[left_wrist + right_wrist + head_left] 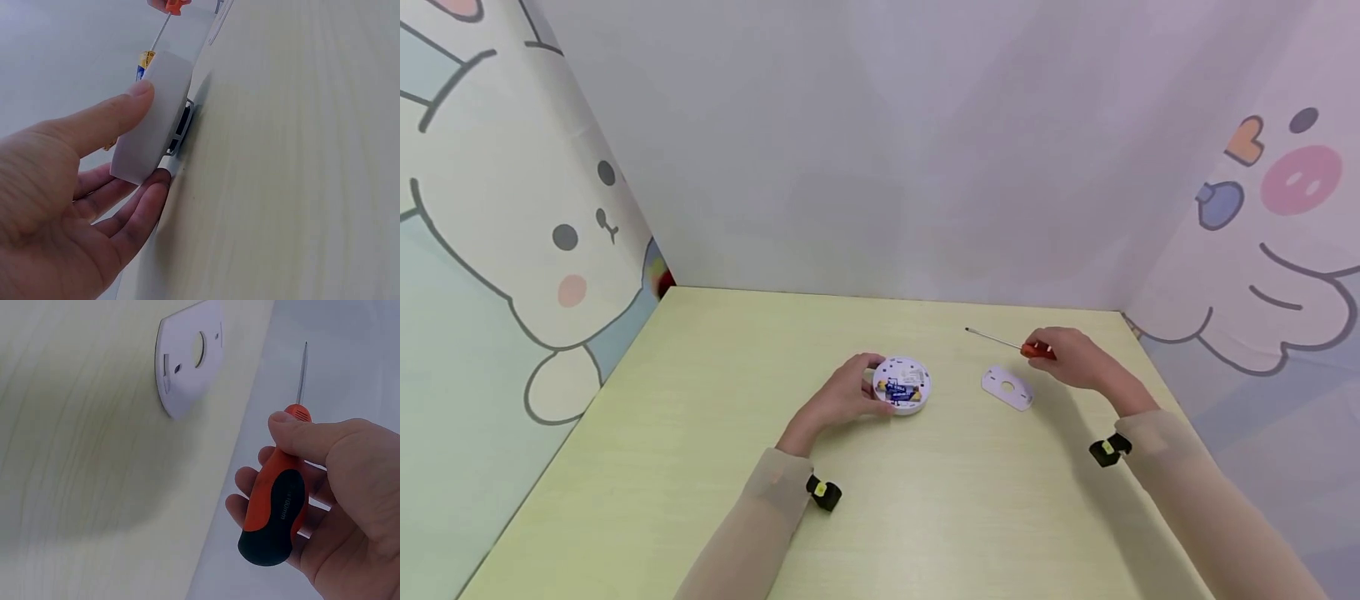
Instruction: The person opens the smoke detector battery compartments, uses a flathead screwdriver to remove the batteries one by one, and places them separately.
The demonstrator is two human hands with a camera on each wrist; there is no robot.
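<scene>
My left hand [844, 393] grips the side of a round white smoke alarm [914, 371], thumb on the near side and fingers round the far side. Its back faces up, showing a label and blue-and-yellow batteries [902, 392]. From the side, in the left wrist view, a dark grille [180, 129] juts from its underside, close to the table. My right hand [1071, 358] holds a screwdriver [272, 506] by its orange-and-black handle, the thin metal shaft pointing left and away, apart from the alarm. Just left of that hand lies a flat white mounting plate [997, 383] with a central hole.
Everything lies on a pale yellow wooden table [700, 467]. A plain pale wall [880, 167] rises behind its back edge. Side panels with a cartoon rabbit [512, 208] and a cartoon pig [1262, 258] border it left and right.
</scene>
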